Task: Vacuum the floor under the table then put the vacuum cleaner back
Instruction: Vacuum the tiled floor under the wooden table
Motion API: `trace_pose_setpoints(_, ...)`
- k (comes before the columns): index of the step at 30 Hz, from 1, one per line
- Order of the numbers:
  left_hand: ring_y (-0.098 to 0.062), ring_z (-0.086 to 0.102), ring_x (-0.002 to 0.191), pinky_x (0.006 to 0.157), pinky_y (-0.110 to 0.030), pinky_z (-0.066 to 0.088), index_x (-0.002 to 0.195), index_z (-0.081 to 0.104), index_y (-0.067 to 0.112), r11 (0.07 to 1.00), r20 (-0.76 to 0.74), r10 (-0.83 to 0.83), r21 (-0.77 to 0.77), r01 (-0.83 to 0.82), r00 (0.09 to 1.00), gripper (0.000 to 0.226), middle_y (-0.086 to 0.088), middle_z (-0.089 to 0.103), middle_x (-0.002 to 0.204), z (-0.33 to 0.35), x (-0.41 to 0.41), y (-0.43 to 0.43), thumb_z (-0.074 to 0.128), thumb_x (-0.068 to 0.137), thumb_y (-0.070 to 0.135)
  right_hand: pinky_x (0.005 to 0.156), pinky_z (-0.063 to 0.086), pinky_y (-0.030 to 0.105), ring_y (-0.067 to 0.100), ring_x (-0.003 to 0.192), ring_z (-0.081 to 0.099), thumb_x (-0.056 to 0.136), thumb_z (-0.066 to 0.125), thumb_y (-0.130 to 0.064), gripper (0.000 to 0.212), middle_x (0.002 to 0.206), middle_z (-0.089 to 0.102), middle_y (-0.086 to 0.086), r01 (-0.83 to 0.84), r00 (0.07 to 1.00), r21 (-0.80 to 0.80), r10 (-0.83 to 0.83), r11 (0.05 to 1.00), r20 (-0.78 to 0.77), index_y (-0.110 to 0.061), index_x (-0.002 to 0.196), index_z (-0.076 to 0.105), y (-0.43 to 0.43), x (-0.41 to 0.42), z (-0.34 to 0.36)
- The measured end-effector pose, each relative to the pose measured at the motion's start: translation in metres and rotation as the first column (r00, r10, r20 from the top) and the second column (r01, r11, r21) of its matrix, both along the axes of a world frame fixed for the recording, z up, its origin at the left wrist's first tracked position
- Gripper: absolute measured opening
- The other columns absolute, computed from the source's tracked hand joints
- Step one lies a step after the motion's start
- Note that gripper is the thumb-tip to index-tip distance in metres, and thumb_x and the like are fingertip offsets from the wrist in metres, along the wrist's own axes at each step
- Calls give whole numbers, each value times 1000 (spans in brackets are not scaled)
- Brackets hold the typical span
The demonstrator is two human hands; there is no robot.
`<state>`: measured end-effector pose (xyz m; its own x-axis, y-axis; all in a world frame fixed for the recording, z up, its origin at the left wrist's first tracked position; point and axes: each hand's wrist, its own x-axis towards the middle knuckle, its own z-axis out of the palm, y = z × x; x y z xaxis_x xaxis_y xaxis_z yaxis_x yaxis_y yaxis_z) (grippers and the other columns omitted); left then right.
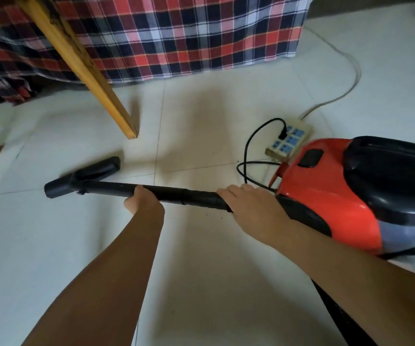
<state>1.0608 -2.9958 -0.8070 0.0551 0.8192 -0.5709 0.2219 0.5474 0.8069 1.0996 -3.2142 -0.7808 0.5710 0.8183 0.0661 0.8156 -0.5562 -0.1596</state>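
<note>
Open tiles ahead, clutter right
Bare floor (196,116) lies open between the slanted table leg (84,68) and the power strip (288,142); the hanging plaid cloth (176,33) closes the far side, while a looped black cord (245,156) and the red vacuum body (326,191) crowd the right.

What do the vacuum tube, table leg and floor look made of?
The vacuum tube: likely black plastic, matte, with a moulded joint collar. The table leg: wood, yellowish, dark grain marks, square edges. The floor: pale glossy tiles, probably ceramic; grout lines and soft reflections show.
</note>
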Motion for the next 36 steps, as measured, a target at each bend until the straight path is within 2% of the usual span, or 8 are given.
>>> trace_pose_setpoints(6,-22,57,97,82,-30,43,130,45,10,999,90,-31,-3,32,995,40,-9,60,119,25,-12,-58,51,94,27,59,46,34,26,81,62,73,72,-9,52,99,65,5,31,996,-37,-28,999,80,-13,122,55,-60,-15,12)
trace_pose_setpoints(11,-22,60,93,82,-32,45,130,43,14,995,169,-86,-25,92,982,45,-6,57,108,33,-20,-98,55,92,34,80,43,34,22,108,51,91,53,-18,55,131,49,0,68,995,-8,-67,998,77,-19,141,32,-115,-25,19)
trace_pose_setpoints(16,-21,64,82,87,-35,50,133,41,14,989,233,-135,-34,147,963,49,-5,59,109,36,-27,-136,50,94,42,85,42,34,24,112,49,93,50,-16,55,133,48,3,84,994,3,-84,996,62,-17,144,31,-173,-41,29)
trace_pose_setpoints(21,-22,64,92,87,-36,52,133,46,12,967,287,-227,-49,251,931,54,-6,63,109,34,-39,-171,49,93,48,81,46,33,23,110,51,92,53,-17,58,131,48,3,121,992,-13,-120,993,34,-16,145,29,-243,-61,31)
trace_pose_setpoints(23,-23,65,96,85,-35,54,131,47,12,963,305,-239,-48,265,922,50,-8,63,109,31,-44,-187,52,93,44,74,50,33,24,103,57,87,61,-17,58,125,56,4,131,991,12,-132,991,34,-14,140,39,-274,-71,28)
trace_pose_setpoints(26,-21,66,89,85,-35,54,130,47,12,948,283,-293,-42,317,913,45,-10,64,105,23,-50,-213,53,94,39,48,48,23,16,73,65,61,85,-22,63,98,68,-1,143,981,8,-143,990,132,-14,118,61,-316,-80,18)
trace_pose_setpoints(31,-23,65,82,85,-39,52,122,48,8,877,210,-463,-33,480,861,37,-11,63,93,3,-59,-247,53,95,32,45,49,31,20,63,62,66,79,-13,53,88,68,0,191,977,-19,-188,981,98,-15,115,59,-375,-84,-5)
trace_pose_setpoints(36,-22,63,76,88,-41,51,112,47,8,812,155,-576,-7,584,802,26,-11,61,86,-9,-58,-269,53,95,27,43,46,28,17,56,59,55,85,-11,58,82,66,-3,251,956,-15,-245,968,160,-15,108,62,-408,-88,-24)
